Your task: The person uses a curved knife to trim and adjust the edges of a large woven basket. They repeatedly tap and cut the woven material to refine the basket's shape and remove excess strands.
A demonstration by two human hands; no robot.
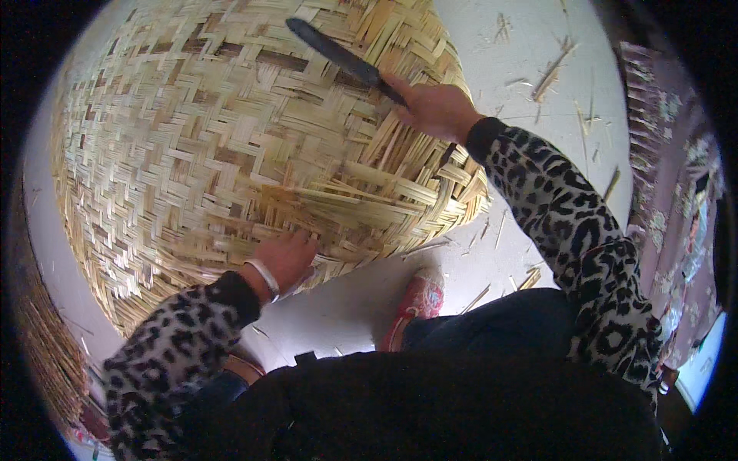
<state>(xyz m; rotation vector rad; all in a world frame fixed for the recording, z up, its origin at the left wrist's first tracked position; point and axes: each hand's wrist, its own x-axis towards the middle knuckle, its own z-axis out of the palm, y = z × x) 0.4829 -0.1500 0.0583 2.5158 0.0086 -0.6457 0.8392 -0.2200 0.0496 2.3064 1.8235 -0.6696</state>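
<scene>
A large woven bamboo basket [215, 131] lies dome-up on the pale floor and fills the upper left of the view. My right hand [434, 107] grips the handle of a long dark knife [338, 55], whose blade points up and left over the weave. My left hand [286, 257] presses on the basket's near rim, fingers spread among loose strip ends. Both forearms wear leopard-print sleeves, and a pale bangle sits on the left wrist.
Bamboo shavings [550, 73] and splinters lie scattered on the floor to the right. My foot in a red shoe [415, 303] rests below the basket. A patterned purple cloth [669, 177] hangs at the right edge. More bamboo strips [50, 346] lie at the lower left.
</scene>
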